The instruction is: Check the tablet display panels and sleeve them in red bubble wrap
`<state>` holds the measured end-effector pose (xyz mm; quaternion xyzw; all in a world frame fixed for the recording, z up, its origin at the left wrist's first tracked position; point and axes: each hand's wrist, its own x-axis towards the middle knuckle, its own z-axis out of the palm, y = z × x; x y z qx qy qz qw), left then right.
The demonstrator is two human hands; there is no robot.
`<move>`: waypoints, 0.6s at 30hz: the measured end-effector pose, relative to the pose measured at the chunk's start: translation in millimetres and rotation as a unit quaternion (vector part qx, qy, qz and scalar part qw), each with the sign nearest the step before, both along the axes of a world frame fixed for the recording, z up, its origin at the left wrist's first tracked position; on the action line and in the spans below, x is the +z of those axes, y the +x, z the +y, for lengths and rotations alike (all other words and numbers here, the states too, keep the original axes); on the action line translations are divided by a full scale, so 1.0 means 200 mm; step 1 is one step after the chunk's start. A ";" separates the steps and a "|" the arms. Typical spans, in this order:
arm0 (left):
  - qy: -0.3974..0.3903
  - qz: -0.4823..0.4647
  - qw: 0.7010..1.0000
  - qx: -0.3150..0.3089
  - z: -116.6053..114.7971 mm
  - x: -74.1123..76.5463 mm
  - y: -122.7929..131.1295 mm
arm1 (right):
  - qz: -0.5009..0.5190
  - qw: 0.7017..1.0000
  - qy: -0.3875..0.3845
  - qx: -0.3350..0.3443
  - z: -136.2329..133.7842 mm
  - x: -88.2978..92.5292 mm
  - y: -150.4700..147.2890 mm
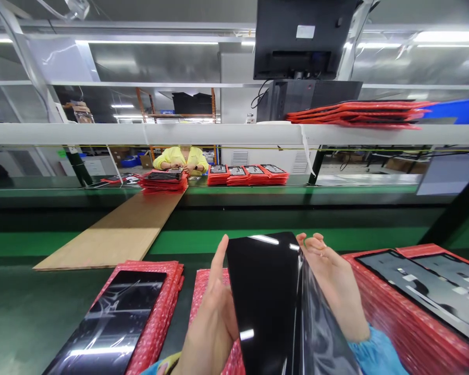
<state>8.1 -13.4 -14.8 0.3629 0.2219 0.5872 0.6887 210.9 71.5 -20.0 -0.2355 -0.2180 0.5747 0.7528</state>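
Observation:
A glossy black screen panel (266, 297) is tilted up in front of me. My left hand (213, 312) grips its left edge, with the index finger stretched along the side. At the panel's upper right corner, my right hand (338, 284) has its fingers curled at the edge of a clear plastic film (324, 328). That film stands away from the glass along the right side. Part of the right hand's grip is hidden behind the film and panel. Beneath the left hand lies a red bubble-wrap sleeve (200, 289), partly covered.
Left, a film-covered screen panel (117, 317) lies on stacked red bubble sleeves (150, 333). Right, grey-backed panels (422, 286) top another red stack (391, 323). A wooden board (113, 232) spans toward a co-worker in yellow (183, 156). A white shelf beam (219, 134) crosses ahead.

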 end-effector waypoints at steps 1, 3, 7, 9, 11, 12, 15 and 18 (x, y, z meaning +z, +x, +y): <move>-0.014 -0.011 1.000 -0.005 0.00 0.01 0.00 | 0.002 1.000 0.000 0.001 0.01 -0.01 0.00; -0.047 -0.042 0.998 -0.016 0.01 0.02 0.00 | 0.005 1.000 -0.002 0.002 0.05 -0.03 0.01; -0.081 -0.098 0.992 -0.025 0.02 0.05 0.01 | -0.002 1.000 -0.008 0.008 0.11 -0.07 0.02; -0.084 -0.106 0.991 -0.025 0.02 0.06 0.01 | -0.011 1.000 -0.007 0.011 0.13 -0.09 0.02; -0.085 -0.107 0.990 -0.017 0.03 0.05 0.01 | -0.020 1.000 -0.006 0.013 0.13 -0.10 0.02; -0.083 -0.108 0.991 -0.015 0.04 0.05 0.00 | -0.024 1.000 -0.005 0.013 0.13 -0.11 0.02; -0.083 -0.098 0.992 -0.019 0.05 0.04 -0.01 | -0.034 0.999 -0.008 0.010 0.12 -0.10 0.01; -0.086 -0.083 0.993 -0.014 0.05 0.04 -0.01 | -0.045 0.999 -0.022 0.013 0.11 -0.09 0.00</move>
